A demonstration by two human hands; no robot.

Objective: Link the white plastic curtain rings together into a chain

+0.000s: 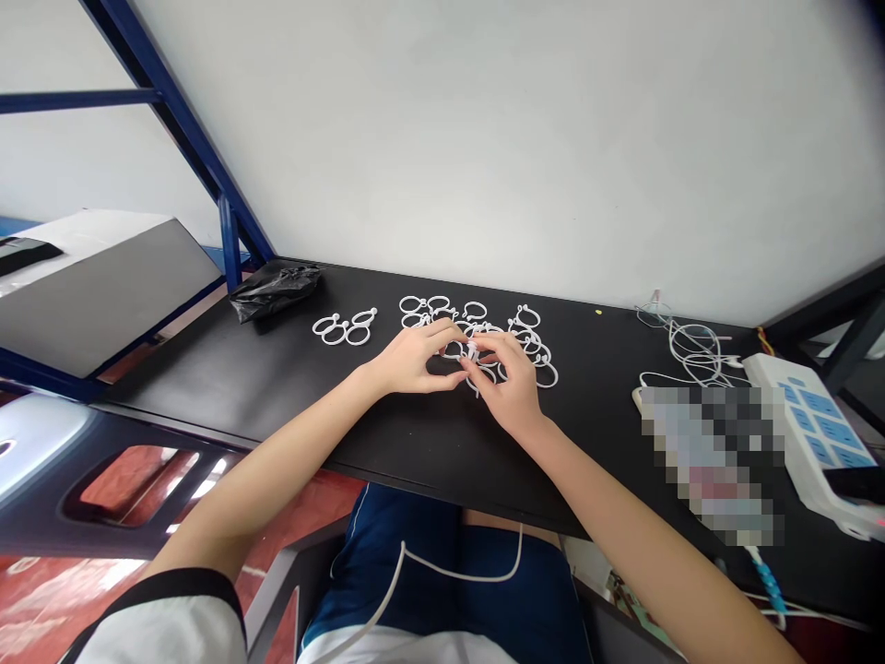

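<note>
Both my hands meet over a pile of white plastic rings (529,346) on the black table (277,387). My left hand (415,360) has its fingers curled and pinched on a white ring (454,350). My right hand (508,378) pinches a small white ring piece (473,351) right beside it, fingertips almost touching the left hand's. A separate small group of white rings (344,328) lies to the left, apart from the pile.
A crumpled black plastic bag (277,290) lies at the table's far left corner. White cables (691,346) and a white-and-blue power strip (808,433) sit at the right, next to a blurred patch. Blue metal frame bars (228,240) rise on the left.
</note>
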